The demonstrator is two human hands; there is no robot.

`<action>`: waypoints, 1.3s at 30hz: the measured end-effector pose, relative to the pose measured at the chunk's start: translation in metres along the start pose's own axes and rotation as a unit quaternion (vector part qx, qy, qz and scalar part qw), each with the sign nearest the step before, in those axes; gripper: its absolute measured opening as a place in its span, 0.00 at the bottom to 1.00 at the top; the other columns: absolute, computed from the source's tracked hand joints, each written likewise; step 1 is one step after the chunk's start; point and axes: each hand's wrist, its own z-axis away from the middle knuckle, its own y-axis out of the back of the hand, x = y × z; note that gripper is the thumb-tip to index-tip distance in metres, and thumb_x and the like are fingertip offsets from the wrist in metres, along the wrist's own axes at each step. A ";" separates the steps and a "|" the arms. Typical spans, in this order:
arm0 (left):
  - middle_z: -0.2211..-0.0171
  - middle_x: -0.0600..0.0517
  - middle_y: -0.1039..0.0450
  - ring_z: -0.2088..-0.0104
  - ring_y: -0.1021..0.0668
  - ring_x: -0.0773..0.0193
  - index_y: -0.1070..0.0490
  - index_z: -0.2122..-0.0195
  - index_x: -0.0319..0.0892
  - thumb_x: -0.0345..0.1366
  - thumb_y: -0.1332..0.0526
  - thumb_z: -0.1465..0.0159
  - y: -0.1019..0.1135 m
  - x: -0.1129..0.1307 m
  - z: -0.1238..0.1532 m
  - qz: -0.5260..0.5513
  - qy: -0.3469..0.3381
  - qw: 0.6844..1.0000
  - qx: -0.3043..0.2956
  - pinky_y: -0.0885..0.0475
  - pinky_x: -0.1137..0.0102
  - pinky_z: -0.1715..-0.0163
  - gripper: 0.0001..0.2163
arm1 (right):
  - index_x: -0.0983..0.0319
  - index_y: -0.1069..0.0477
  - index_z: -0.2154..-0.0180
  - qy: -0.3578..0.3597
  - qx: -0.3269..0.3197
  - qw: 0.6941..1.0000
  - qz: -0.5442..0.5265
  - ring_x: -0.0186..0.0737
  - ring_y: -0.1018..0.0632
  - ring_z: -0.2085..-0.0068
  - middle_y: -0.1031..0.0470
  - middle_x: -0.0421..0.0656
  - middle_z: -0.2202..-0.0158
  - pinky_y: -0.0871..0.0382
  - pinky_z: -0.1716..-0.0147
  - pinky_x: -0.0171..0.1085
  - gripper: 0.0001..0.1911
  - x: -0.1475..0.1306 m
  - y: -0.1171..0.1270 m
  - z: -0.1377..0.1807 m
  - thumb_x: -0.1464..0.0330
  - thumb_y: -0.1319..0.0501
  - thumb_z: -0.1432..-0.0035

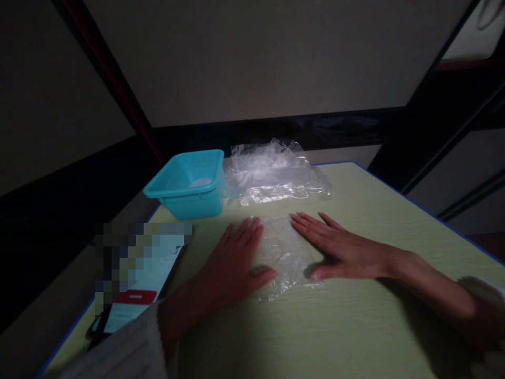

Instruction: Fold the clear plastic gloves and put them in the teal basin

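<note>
A clear plastic bag point(286, 258) lies flat and a little wrinkled on the table in front of me. Along its left edge rests my left hand point(240, 263), palm down with the fingers stretched out and the thumb over the plastic. My right hand point(335, 250) lies flat at the bag's right side, fingers spread and the thumb near its lower right corner. Neither hand grips anything. Behind the bag is a loose pile of more clear plastic bags point(276, 176), shiny and crumpled.
Left of the pile stands a turquoise plastic basin point(185, 200) with something whitish inside. A tablet or phone-like device point(148, 279), partly blurred out, lies at the left by my sleeve. The pale table point(374, 331) has a blue edge; dark-framed panels rise behind it.
</note>
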 end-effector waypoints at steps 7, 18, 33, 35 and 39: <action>0.35 0.39 0.62 0.36 0.57 0.49 0.55 0.38 0.33 0.49 0.47 0.40 -0.003 -0.002 0.003 0.003 -0.003 0.999 -0.032 0.56 0.50 0.41 0.35 | 0.65 0.66 0.36 -0.010 0.005 0.999 -0.031 0.57 0.59 0.36 0.64 0.56 0.35 0.65 0.43 0.62 0.50 0.001 0.002 0.001 0.44 0.49 0.48; 0.46 0.45 0.35 0.47 0.32 0.60 0.44 0.45 0.42 0.31 0.51 0.39 -0.008 0.012 0.018 0.294 -0.008 0.948 0.124 0.38 0.62 0.47 0.19 | 0.63 0.28 0.69 0.102 0.023 0.992 -0.069 0.38 0.28 0.63 0.28 0.41 0.68 0.35 0.59 0.40 0.05 -0.038 0.031 0.011 0.72 0.35 0.52; 0.50 0.44 0.31 0.53 0.28 0.60 0.49 0.44 0.41 0.28 0.50 0.41 -0.011 0.016 0.011 0.353 0.014 0.932 0.078 0.35 0.63 0.52 0.22 | 0.63 0.31 0.70 0.124 0.033 0.990 0.053 0.40 0.32 0.66 0.30 0.43 0.70 0.38 0.60 0.41 0.05 -0.045 0.020 0.014 0.74 0.44 0.50; 0.51 0.45 0.31 0.53 0.28 0.60 0.49 0.45 0.41 0.29 0.50 0.41 -0.011 0.016 0.011 0.350 0.010 0.933 0.080 0.36 0.63 0.51 0.22 | 0.63 0.31 0.70 0.132 0.038 0.989 0.061 0.39 0.32 0.67 0.31 0.43 0.71 0.38 0.61 0.41 0.05 -0.045 0.019 0.013 0.74 0.45 0.50; 0.50 0.45 0.32 0.52 0.28 0.61 0.48 0.45 0.41 0.29 0.49 0.41 -0.010 0.015 0.011 0.348 0.005 0.934 0.081 0.36 0.64 0.50 0.21 | 0.63 0.31 0.71 0.142 0.048 0.986 0.074 0.40 0.32 0.68 0.31 0.43 0.71 0.37 0.62 0.41 0.06 -0.046 0.019 0.013 0.75 0.46 0.49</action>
